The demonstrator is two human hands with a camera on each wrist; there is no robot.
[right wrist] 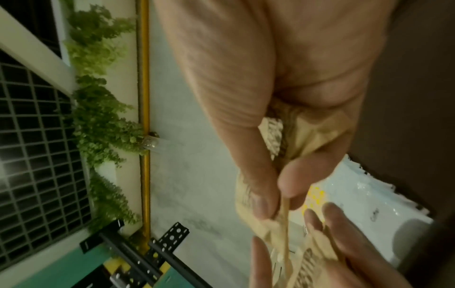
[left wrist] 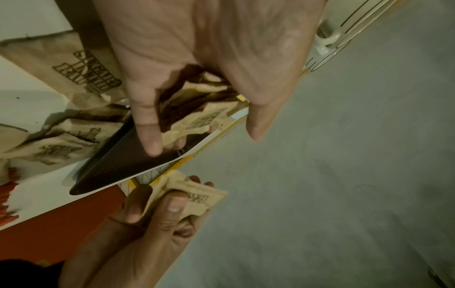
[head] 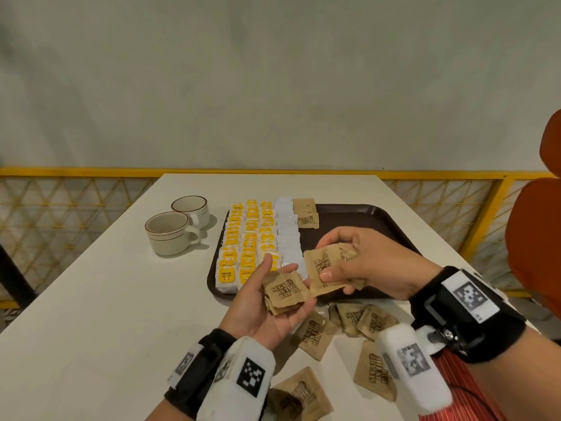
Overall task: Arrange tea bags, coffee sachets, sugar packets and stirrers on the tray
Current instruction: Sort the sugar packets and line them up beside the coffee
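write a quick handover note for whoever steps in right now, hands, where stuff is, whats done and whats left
Left hand: palm up over the tray's near edge, holding a small stack of brown sugar packets.
Right hand: pinching more brown sugar packets beside it.
Tray: yellow tea bags in rows on the left, a column of white sachets next to them, a few brown packets started at the far end.
Table: loose brown packets near the tray's front edge; two cups left of the tray.
Left: lay out the held and loose sugar packets. No stirrers are in view.
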